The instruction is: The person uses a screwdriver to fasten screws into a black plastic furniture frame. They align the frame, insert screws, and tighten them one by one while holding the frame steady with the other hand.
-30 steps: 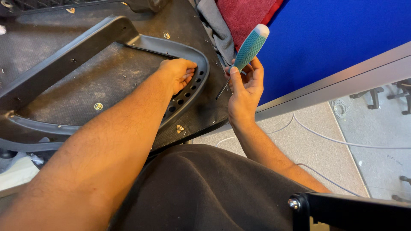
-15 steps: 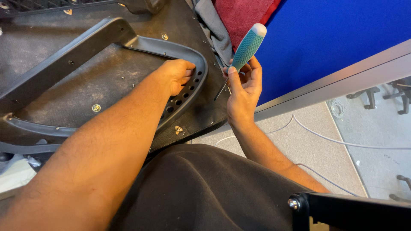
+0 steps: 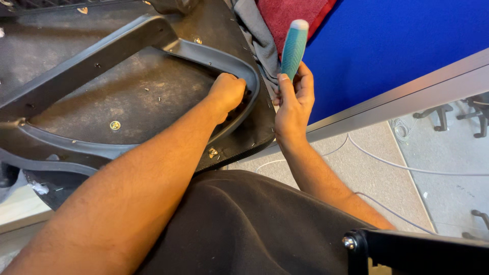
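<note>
Holding teal screwdriver (image 3: 294, 48) upright | right hand (image 3: 294, 102) | left hand (image 3: 227, 92) gripping grey frame (image 3: 224, 56)

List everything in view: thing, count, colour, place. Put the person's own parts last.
chair seat underside: one, dusty black, upper left, lying upturned
curved frame: one, dark grey plastic, bolted across the seat underside
bolt heads: several, brass-coloured, scattered on the underside
screwdriver: one, teal handle with white cap, top centre, nearly upright in the right hand
fabric: dark red with a grey piece beside it, top centre
partition panel: one, blue with grey metal rail, upper right
cable: thin, pale, on the grey carpet at right
black bracket: one, bottom right corner
left hand: gripping the curved frame's end
right hand: closed round the screwdriver
</note>
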